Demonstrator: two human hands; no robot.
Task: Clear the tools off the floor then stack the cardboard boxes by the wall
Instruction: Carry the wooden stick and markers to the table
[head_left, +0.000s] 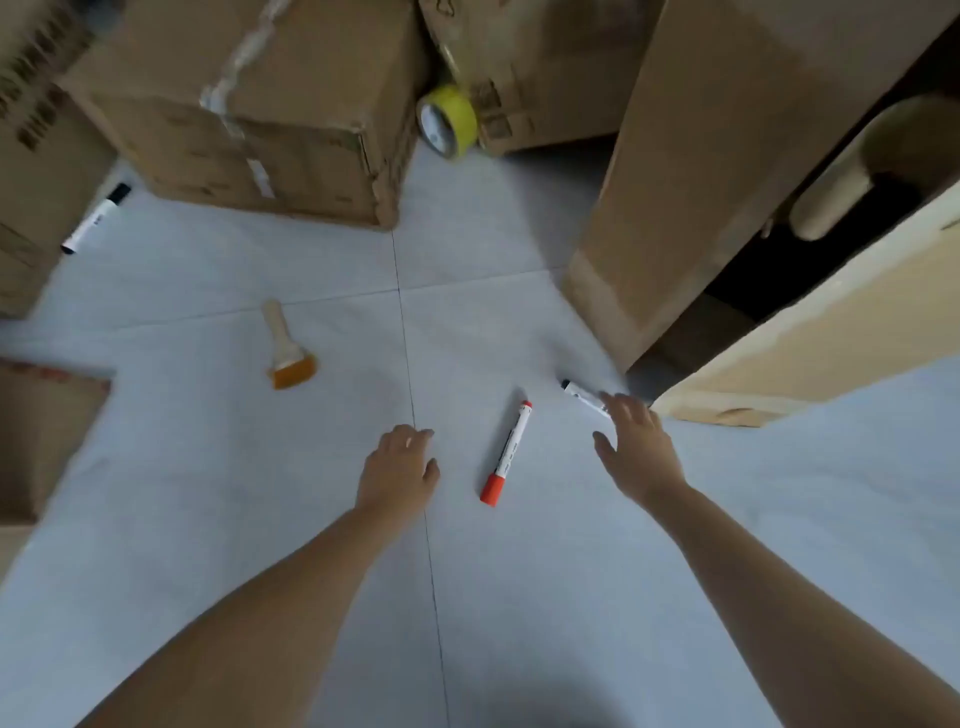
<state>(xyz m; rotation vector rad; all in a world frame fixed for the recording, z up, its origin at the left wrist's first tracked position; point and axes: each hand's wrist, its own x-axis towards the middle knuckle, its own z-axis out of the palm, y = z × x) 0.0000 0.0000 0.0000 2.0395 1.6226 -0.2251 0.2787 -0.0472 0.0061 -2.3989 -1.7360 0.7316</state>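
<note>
Smooth pale floor tiles (208, 467) carry a cylindrical red-capped marker (506, 453) between both hands' spread, empty fingers (626, 415).

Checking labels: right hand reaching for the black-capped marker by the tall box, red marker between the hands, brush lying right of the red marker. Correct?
One error: the brush lies left of the red marker, beyond the left hand, as the head view shows. The right hand does reach the black-capped marker by the tall box.

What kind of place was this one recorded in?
Probably a storeroom or packing area: brown cardboard boxes crowd a pale tiled floor, with a yellow roll of packing tape and a red-capped marker lying about.
</note>
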